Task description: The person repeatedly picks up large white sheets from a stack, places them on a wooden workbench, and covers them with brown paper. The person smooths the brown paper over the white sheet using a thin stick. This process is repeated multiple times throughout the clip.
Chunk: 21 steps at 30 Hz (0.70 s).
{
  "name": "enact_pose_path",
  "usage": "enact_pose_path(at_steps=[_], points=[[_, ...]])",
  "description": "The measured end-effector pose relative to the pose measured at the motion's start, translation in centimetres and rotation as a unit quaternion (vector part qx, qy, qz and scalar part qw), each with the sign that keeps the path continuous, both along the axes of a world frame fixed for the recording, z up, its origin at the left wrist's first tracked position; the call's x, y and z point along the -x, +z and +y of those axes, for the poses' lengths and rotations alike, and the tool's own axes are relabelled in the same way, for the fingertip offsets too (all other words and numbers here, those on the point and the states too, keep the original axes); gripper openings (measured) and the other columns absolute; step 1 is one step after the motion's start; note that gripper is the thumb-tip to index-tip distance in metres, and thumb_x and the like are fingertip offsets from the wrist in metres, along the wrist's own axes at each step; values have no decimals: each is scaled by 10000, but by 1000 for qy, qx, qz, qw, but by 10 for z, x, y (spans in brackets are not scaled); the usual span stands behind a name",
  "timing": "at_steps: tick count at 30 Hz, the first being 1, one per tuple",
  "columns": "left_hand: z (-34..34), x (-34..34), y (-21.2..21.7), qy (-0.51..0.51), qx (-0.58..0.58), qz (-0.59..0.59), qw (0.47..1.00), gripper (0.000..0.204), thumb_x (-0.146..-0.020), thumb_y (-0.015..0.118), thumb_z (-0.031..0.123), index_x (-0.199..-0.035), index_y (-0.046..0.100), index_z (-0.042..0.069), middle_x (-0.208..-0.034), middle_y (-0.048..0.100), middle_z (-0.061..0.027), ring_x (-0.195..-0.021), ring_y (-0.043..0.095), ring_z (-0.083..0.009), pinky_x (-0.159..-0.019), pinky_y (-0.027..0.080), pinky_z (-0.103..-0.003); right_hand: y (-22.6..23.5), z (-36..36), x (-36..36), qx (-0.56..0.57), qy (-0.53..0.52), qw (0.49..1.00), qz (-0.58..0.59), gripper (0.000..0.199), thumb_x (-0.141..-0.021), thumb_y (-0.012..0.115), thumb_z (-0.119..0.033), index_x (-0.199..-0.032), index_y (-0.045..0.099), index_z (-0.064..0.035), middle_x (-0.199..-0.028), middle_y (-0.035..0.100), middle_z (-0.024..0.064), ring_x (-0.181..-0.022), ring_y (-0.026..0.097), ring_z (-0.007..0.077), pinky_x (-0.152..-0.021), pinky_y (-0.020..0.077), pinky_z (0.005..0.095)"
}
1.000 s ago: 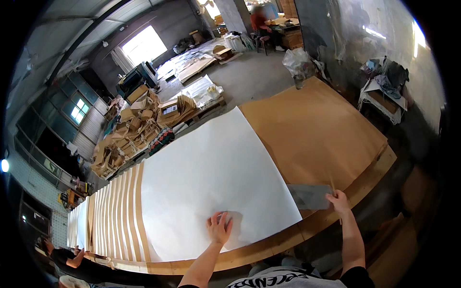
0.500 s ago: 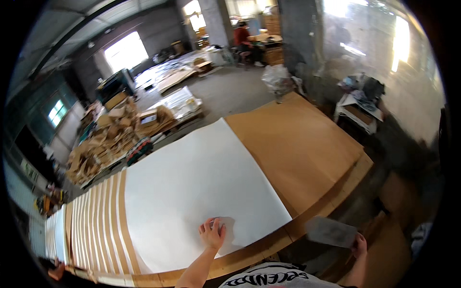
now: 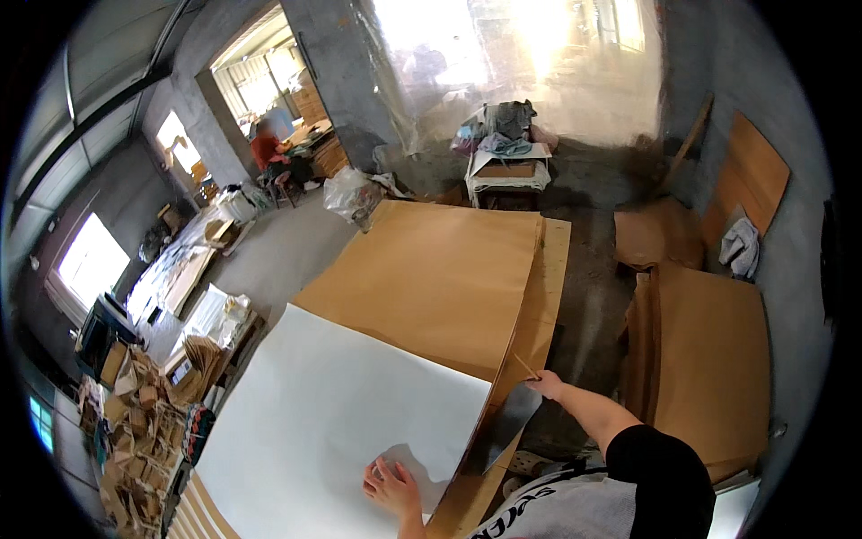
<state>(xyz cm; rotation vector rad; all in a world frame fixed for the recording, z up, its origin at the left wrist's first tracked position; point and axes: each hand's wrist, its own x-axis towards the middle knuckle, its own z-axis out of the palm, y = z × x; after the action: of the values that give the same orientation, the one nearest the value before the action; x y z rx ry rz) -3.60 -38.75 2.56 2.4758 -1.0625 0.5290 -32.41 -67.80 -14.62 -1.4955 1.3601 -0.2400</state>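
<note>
My left hand (image 3: 392,490) rests on a large white sheet (image 3: 346,395), its fingers apart and slightly bent, casting a shadow. Nothing shows clearly under the palm. At the table's right edge, my right hand (image 3: 544,384) is closed on a thin, flat, grey rectangular sheet (image 3: 512,415) that slants down along the edge. A slim tan stick (image 3: 525,366) pokes out by its fingers; whether the hand grips it too I cannot tell. Beyond the white sheet lies large brown paper (image 3: 431,269), and brown and white strips (image 3: 202,508) show at the lower left.
A wooden board edge (image 3: 549,296) runs along the right of the stack. Brown cardboard sheets (image 3: 714,359) lean at the right. A small table piled with cloths (image 3: 507,166) stands by the plastic-covered window. Cardboard scraps (image 3: 135,422) heap at the left. Another person (image 3: 269,153) sits far back.
My view has turned to the right. The right hand with the grey sheet has come up to the table's edge, and the tan stick now shows. My left hand stays on the white sheet.
</note>
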Motion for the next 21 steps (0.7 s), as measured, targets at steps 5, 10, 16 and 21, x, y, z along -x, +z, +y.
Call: enact_pose_path(at_steps=[5,10,16,21], points=[[-8,10,18,-18,10,-6,1000,347,-738,574,200,-1058,488,97,-1056,431,-119,-923,419,-298,-757,356,-411,-15,29,-28,-76,-291,950,-84,363,-778,570,-125,-1119,458,-69,-820,517,54,-558,455,167,-470,372,297],[-6,15,32,-18,15,8,1000,313,-752,571,181,-1038,488,83,-1023,458,-102,-875,447,-270,-731,367,-392,-27,47,-27,-145,-350,911,-166,281,-767,519,-73,-1047,495,-87,-762,511,46,-554,444,156,-444,330,299],[-17,15,4,-72,66,-83,992,242,-795,558,201,-925,559,-3,-949,567,-175,-911,528,-284,-790,422,-399,-22,32,-22,-118,-298,939,-124,219,-768,535,-145,-974,559,-79,-789,555,54,-619,509,164,-521,384,297],[-39,14,-9,-52,89,-102,989,206,-799,555,183,-919,566,17,-924,566,-171,-888,528,-268,-766,427,-384,6,16,17,-60,-274,954,-108,282,-775,556,-260,-973,596,-62,-939,608,80,-856,572,189,-744,435,297]])
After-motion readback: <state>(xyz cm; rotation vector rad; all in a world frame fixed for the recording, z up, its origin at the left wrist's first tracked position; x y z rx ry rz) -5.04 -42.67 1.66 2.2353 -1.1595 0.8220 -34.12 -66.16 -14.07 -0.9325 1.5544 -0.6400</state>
